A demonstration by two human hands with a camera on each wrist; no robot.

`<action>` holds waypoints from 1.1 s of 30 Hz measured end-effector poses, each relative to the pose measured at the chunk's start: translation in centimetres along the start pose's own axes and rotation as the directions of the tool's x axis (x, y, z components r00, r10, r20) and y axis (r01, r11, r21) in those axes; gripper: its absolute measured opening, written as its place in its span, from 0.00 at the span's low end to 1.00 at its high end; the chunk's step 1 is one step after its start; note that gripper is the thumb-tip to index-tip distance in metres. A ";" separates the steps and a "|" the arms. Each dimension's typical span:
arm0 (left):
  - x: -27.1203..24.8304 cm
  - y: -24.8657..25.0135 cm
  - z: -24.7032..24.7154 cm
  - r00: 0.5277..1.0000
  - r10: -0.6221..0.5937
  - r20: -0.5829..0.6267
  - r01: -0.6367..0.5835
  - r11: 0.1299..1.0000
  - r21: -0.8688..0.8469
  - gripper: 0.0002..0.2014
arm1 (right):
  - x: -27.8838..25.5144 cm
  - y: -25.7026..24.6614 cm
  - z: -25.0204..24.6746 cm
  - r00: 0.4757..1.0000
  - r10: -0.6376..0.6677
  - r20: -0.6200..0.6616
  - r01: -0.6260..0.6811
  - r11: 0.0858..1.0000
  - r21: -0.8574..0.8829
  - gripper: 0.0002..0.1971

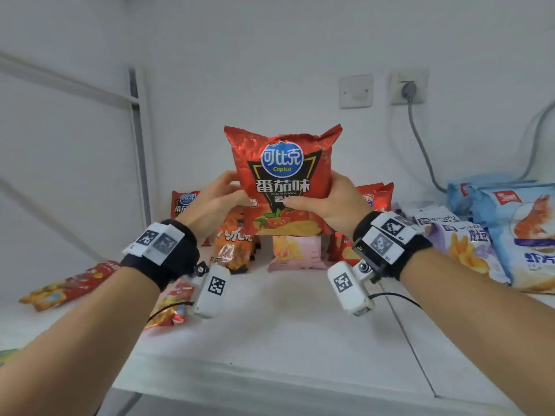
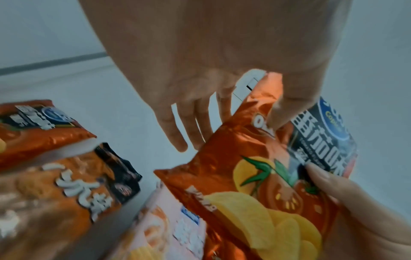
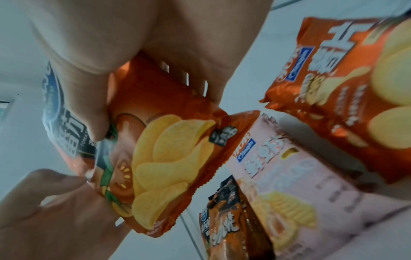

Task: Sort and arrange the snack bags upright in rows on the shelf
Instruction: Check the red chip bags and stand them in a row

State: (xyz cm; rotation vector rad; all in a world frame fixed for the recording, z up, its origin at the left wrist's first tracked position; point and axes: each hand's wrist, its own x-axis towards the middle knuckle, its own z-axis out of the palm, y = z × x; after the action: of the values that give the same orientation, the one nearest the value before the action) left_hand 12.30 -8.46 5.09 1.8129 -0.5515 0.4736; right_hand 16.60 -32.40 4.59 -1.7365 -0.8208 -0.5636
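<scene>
A red Copico tomato chip bag (image 1: 282, 181) hangs upright in the air above the white shelf (image 1: 285, 325). My left hand (image 1: 228, 195) pinches its left edge, and my right hand (image 1: 318, 201) pinches its right edge. In the left wrist view the left thumb (image 2: 280, 112) lies on the bag's front (image 2: 255, 176) with the fingers (image 2: 191, 126) behind it. The right wrist view shows the right thumb (image 3: 89, 105) on the front of the bag (image 3: 169, 158). Behind and below stand an orange bag (image 1: 232, 244), a pink bag (image 1: 295, 253) and two red bags (image 1: 184, 202) (image 1: 375, 196).
Purple bags (image 1: 462, 244) and pale blue bags (image 1: 522, 229) lie piled at the right. A red bag (image 1: 72, 283) lies flat at the left, another (image 1: 171, 304) under my left wrist. On the back wall a plug (image 1: 408, 88) trails a grey cable (image 1: 420, 145).
</scene>
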 end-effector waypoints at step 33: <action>18.5 -25.2 -21.9 0.816 -0.518 -0.258 0.572 0.654 0.496 0.12 | 15.2 4.5 16.3 0.976 0.132 -0.172 -0.094 0.972 0.214 0.17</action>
State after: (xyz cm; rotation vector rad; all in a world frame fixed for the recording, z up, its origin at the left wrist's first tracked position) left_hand 41.03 16.56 2.72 2.3756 0.2643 0.3048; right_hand 29.47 -13.90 7.74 -1.5064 -0.6213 -0.5346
